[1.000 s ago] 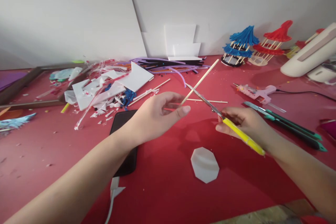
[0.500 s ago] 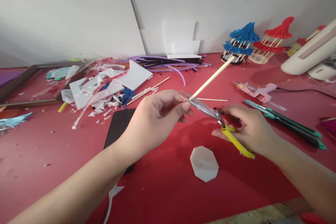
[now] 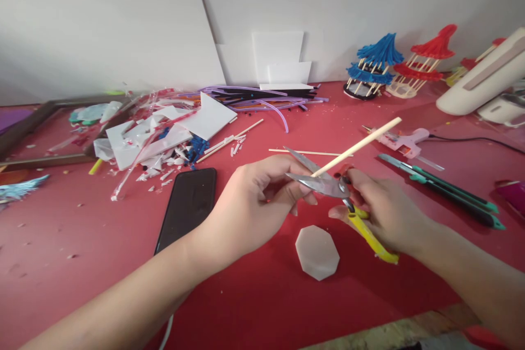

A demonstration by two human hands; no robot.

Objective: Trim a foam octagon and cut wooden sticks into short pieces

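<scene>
Pinched in the fingers of my left hand is a thin pale wooden stick, slanting up to the right. My right hand grips yellow-handled scissors. Their blades stand apart, with the stick lying between them close to my left fingertips. The stick's lower end is hidden by the blade and fingers. Below the hands, a white octagonal piece lies flat on the red table.
A black phone lies left of my hands. Right of them are a pink glue gun and a green-black cutter. White scraps lie back left; blue and red stick-built models stand back right. Another stick lies behind.
The stick has tilted lower toward the right. My left hand has moved slightly right and down. The scissors' blades have spread and now sit around the stick near my left fingers.
</scene>
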